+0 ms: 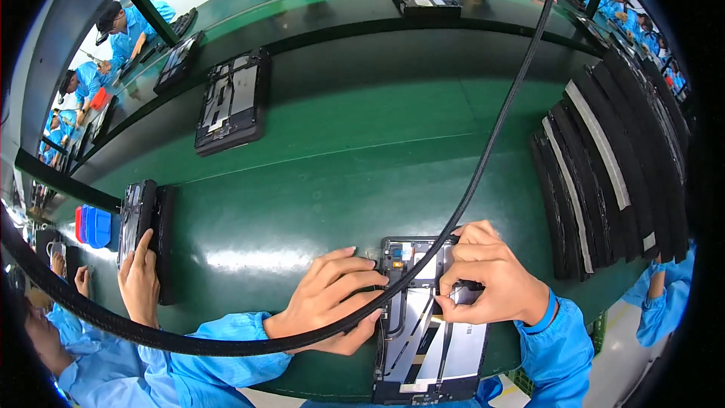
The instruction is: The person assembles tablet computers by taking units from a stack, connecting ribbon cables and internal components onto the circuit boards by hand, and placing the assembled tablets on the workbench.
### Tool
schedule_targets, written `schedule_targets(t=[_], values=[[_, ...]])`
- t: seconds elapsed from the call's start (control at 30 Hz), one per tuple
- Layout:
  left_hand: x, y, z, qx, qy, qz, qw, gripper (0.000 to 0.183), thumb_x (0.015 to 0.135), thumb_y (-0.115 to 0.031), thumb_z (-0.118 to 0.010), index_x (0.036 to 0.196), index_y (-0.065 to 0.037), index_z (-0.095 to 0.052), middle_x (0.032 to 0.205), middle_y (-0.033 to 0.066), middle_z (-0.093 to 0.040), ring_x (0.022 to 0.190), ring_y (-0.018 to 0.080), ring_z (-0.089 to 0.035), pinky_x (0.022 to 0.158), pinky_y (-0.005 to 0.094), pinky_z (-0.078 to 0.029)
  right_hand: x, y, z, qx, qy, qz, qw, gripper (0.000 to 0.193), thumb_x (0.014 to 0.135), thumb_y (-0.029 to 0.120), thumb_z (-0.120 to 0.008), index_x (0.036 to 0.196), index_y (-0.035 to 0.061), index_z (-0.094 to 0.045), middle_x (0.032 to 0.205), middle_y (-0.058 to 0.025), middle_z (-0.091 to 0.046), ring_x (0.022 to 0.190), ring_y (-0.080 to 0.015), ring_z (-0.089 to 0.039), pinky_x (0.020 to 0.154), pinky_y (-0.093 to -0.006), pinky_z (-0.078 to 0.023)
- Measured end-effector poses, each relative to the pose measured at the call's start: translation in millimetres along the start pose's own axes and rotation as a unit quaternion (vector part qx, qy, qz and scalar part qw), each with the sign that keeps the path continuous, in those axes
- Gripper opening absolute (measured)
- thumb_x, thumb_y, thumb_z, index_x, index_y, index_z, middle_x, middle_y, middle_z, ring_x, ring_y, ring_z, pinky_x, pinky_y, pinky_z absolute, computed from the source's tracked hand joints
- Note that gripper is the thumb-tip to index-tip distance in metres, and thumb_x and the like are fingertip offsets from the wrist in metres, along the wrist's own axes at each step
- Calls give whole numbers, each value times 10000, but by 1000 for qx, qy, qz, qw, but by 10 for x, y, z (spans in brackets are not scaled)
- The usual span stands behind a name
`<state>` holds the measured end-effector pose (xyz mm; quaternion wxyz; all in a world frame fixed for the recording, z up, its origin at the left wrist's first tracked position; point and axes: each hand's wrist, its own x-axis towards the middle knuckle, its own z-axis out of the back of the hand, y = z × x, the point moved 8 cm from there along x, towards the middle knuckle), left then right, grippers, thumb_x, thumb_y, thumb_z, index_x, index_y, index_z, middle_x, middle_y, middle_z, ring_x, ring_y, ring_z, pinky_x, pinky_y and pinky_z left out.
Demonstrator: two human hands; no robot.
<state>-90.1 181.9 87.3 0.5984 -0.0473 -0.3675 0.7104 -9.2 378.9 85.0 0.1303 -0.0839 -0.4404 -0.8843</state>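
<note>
An opened tablet point(468, 355) lies on the green bench in front of me, its inside facing up with silver battery packs, dark ribbon cables and a small orange part near the top. My left hand point(332, 302) rests along the tablet's left edge, fingers stretched out and loosely apart, holding nothing. Over the tablet's upper right part, my right hand point(491, 279) is closed in a pinch, thumb and forefinger together above the inner parts. What sits between those fingertips is too small to make out. A thick black cable point(468, 193) crosses in front of the tablet and my left hand.
Black trays or cases point(612, 174) stand in a leaning row at right. Another opened tablet point(230, 102) lies farther back in a black tray. At left, a co-worker's hand point(140, 279) touches a stacked device point(136, 215), near blue bins point(96, 227). A shelf point(340, 23) spans the back.
</note>
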Motion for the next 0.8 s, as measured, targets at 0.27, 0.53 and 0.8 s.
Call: schedule_targets(t=[0.27, 0.53, 0.8], values=[[129, -152, -107, 106, 41, 19, 993, 352, 810, -160, -814, 1159, -113, -818, 1214, 48, -789, 1139, 303, -716, 1138, 564, -500, 25, -65, 67, 7, 3, 5, 1000, 180, 700, 134, -899, 766, 132, -732, 742, -11, -513, 836, -260, -538, 901, -425, -438], [167, -160, -287, 141, 72, 50, 986, 413, 853, -387, -823, 1126, -76, -818, 1219, 86, -778, 1111, 316, -740, 1211, 583, -419, -40, -120, 218, 34, -27, 4, 999, 172, 704, 116, -886, 755, 132, -722, 761, -19, -506, 835, -271, -525, 846, -430, -414], [289, -302, -433, 290, 63, -19, 955, 499, 951, -557, -724, 1085, -96, -858, 1300, 72, -768, 1439, 263, -609, 1289, 621, -327, -309, -253, 482, -39, 18, -84, 996, 147, 766, 170, -893, 751, 140, -750, 762, -6, -536, 856, -238, -516, 786, -424, -346]])
